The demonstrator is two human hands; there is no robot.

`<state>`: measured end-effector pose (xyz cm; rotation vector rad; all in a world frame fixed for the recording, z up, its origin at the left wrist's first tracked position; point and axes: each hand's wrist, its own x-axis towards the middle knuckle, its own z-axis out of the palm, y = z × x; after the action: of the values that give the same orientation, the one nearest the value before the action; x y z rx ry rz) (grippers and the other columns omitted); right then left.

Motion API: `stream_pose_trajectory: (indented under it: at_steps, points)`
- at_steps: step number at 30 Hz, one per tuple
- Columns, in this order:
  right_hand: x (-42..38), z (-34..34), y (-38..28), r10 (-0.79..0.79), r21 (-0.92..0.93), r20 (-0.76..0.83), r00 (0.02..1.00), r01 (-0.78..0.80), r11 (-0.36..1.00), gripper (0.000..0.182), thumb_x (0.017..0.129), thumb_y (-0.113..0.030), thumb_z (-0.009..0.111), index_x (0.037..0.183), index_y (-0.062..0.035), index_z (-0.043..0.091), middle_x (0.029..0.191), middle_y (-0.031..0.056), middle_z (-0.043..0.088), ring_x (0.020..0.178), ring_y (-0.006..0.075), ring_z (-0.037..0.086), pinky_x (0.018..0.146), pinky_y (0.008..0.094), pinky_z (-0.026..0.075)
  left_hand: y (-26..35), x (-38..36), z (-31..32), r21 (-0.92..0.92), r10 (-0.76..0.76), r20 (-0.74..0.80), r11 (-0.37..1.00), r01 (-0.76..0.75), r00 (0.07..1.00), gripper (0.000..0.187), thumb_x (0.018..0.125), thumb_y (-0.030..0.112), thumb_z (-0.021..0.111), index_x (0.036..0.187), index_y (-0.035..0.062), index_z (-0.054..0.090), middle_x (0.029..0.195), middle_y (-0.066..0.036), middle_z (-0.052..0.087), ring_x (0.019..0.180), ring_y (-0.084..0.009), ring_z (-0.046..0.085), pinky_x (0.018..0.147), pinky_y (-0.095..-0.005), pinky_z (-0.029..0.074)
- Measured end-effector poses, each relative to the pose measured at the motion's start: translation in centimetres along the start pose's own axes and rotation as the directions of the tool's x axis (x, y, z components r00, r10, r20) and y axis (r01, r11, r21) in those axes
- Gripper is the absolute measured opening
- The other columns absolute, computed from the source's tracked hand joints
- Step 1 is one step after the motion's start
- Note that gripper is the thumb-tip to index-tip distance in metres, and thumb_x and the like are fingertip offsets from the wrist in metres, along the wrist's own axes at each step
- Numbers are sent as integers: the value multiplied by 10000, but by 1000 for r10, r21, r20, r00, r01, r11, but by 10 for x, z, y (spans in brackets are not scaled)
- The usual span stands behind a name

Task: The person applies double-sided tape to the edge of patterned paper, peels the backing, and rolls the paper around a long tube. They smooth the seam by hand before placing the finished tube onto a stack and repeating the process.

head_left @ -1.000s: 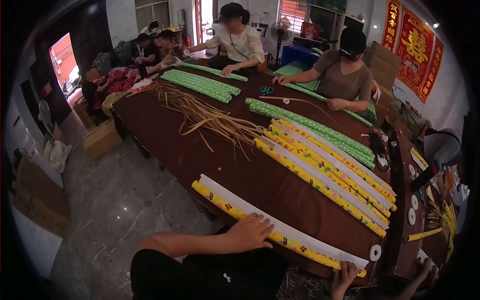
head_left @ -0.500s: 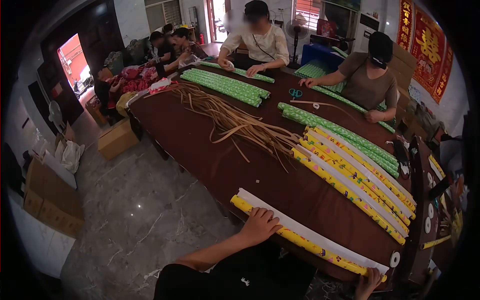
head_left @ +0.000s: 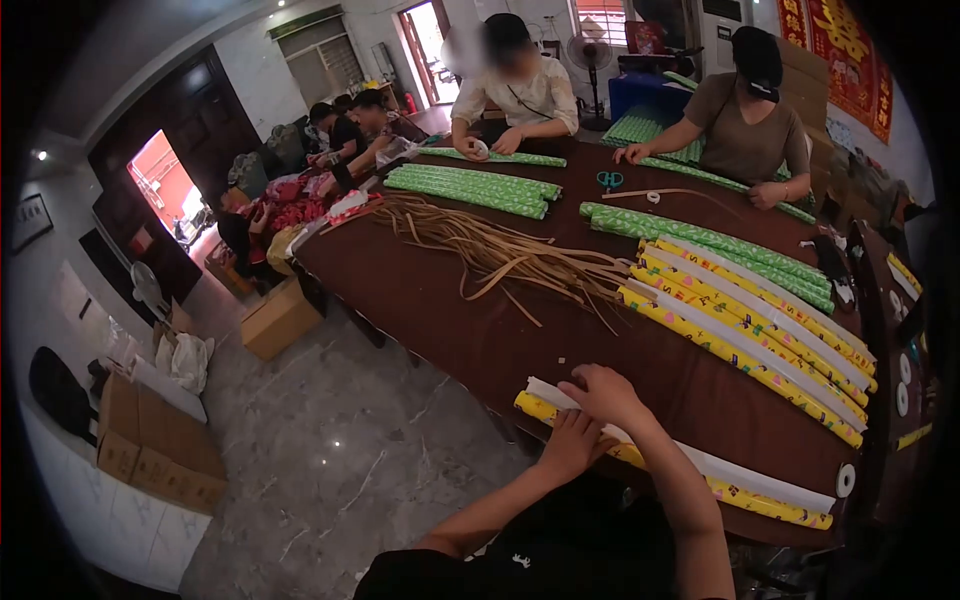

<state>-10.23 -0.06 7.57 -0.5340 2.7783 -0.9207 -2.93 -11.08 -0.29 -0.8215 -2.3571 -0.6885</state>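
A yellow patterned roll of wrapping paper (head_left: 766, 500) lies along the near table edge, with a strip of its white underside showing along the far side. My left hand (head_left: 574, 446) rests over the roll near its left end, fingers wrapped onto the paper. Just beyond it, my right hand (head_left: 606, 394) reaches across with bent fingers, slightly apart, over the white strip. Whether its fingertips touch the paper is hard to make out. A white tape roll (head_left: 846, 480) lies off the roll's right end.
More yellow rolls (head_left: 745, 340), green rolls (head_left: 710, 255) and a bundle of brown strips (head_left: 490, 245) lie on the brown-covered table (head_left: 450, 345). Across it, two people (head_left: 515, 95) (head_left: 750, 125) handle green rolls near teal scissors (head_left: 609, 181). A cardboard box (head_left: 280, 318) stands on the floor.
My right hand has left the roll's right end and come over to its left end, beside my left hand. My left hand stays on the roll. The camera view has shifted.
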Motion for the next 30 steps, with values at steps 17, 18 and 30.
stream_pose_trajectory:
  at_steps: [17,18,30]
  points:
    - [80,52,16,-242,345,229,943,154,926,261,780,-130,684,1011,-19,733,958,163,714,884,264,693,799,359,543,-5,0,-9,-121,-106,105,986,118,989,236,876,192,600,1025,9,578,1010,-145,561,1039,-325,524,957,-461,374]
    - [82,55,18,-232,347,227,946,144,927,261,780,-130,684,1011,-19,733,958,163,714,884,264,693,799,359,543,-9,0,-9,-55,-115,32,992,117,993,227,868,188,607,1014,16,582,1001,-136,566,1040,-316,525,952,-458,373]
    - [86,59,21,-311,601,124,942,178,779,171,766,-19,659,929,7,618,838,109,671,774,161,633,699,313,511,-85,8,-33,-65,-675,-148,736,674,723,296,792,28,651,1081,38,586,969,-85,649,961,-266,600,889,-388,453]
